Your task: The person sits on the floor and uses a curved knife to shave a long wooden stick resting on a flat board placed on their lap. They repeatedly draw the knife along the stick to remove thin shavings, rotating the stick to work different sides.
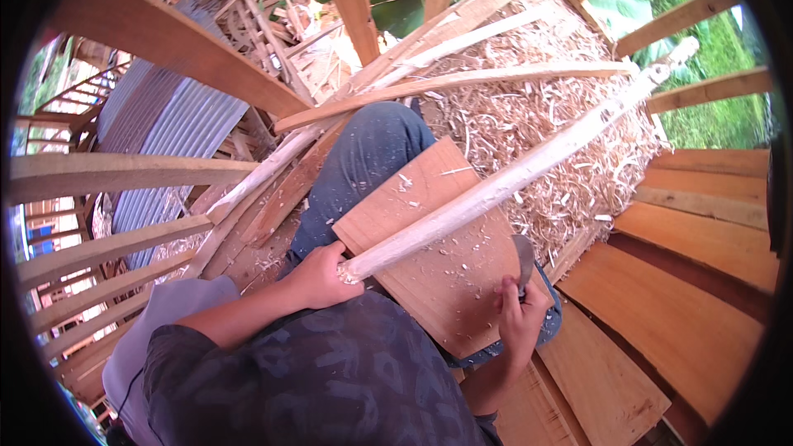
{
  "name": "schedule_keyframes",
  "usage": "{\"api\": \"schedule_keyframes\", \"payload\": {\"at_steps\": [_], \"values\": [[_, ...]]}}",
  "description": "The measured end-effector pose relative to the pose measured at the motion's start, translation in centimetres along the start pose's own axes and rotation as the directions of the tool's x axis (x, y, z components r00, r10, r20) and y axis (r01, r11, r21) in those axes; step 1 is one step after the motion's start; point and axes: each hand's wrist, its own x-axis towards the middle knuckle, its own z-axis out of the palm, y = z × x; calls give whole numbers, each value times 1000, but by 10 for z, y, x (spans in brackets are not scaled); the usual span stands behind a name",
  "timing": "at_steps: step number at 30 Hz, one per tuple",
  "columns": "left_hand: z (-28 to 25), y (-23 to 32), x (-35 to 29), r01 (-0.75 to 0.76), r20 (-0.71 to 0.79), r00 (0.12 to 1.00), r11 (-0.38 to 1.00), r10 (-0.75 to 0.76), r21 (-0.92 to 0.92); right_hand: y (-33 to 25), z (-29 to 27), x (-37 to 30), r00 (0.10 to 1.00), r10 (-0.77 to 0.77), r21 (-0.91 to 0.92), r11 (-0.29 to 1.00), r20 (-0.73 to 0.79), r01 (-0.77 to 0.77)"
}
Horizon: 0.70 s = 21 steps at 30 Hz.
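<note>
A long, pale, peeled wooden pole (pixel 487 194) slants from near my body up to the far right. Its near end is gripped by my left hand (pixel 320 279), the fingers wrapped round it. Beneath the pole a flat wooden board (pixel 450 297) rests across my lap, dotted with small chips. My right hand (pixel 524 318) is closed round a knife (pixel 524 256) at the board's right edge. The dark blade points up and away from me, apart from the pole; the fist hides its handle.
Curly wood shavings (pixel 570 116) heap beyond my knees. Several wooden strips (pixel 462 78) lie across them at the far side. Slatted wooden rails (pixel 124 175) stand at the left, with corrugated metal sheets (pixel 165 132) beyond. Wide planks (pixel 661 306) lie at the right.
</note>
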Motion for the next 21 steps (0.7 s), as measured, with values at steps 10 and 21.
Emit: {"api": "schedule_keyframes", "payload": {"at_steps": [10, 21], "values": [[-2, 29, -23, 13, -138, 990, 967, 23, 256, -7, 10, -29, 995, 70, -13, 997, 66, -70], [-10, 21, -22, -82, -91, 987, 903, 133, 422, -27, 41, -5, 986, -151, -367, 915, 73, 167]]}}
